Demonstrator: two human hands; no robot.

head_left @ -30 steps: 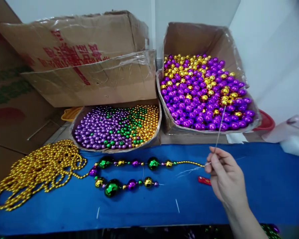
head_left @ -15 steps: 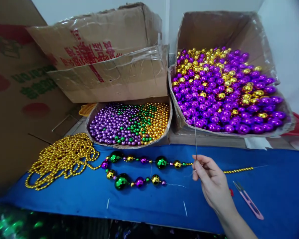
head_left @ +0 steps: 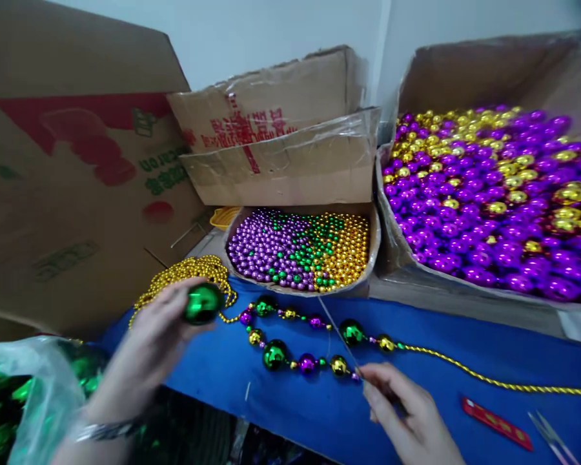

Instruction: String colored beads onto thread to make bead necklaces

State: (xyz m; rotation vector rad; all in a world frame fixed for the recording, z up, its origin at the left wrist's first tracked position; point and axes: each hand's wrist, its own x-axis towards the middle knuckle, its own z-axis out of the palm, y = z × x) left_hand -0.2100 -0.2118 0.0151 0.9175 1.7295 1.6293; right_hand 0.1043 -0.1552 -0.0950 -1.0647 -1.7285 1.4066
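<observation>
My left hand [head_left: 162,336], blurred, is closed on a large shiny green bead [head_left: 204,303] at the left, above the blue cloth. Pinched in the fingers of my right hand [head_left: 399,403] is a long thin needle [head_left: 336,328], its tip pointing up and left. Below and behind the needle lies a bent string of mixed green, gold and purple beads [head_left: 275,355]. One end of that string runs into a twisted gold bead strand [head_left: 489,378] stretching right. A heap of gold bead chain [head_left: 193,265] sits partly behind my left hand.
Small purple, green and gold beads fill a carton [head_left: 374,248] at the back; a larger carton [head_left: 392,236] holds purple and gold ones. A plastic bag [head_left: 43,387] of green balls is lower left. A red packet [head_left: 496,423] and thread snips [head_left: 554,439] lie right.
The view has swung left. My left hand has come into sight holding a green bead. My right hand has moved lower, and the needle now leans left instead of standing upright.
</observation>
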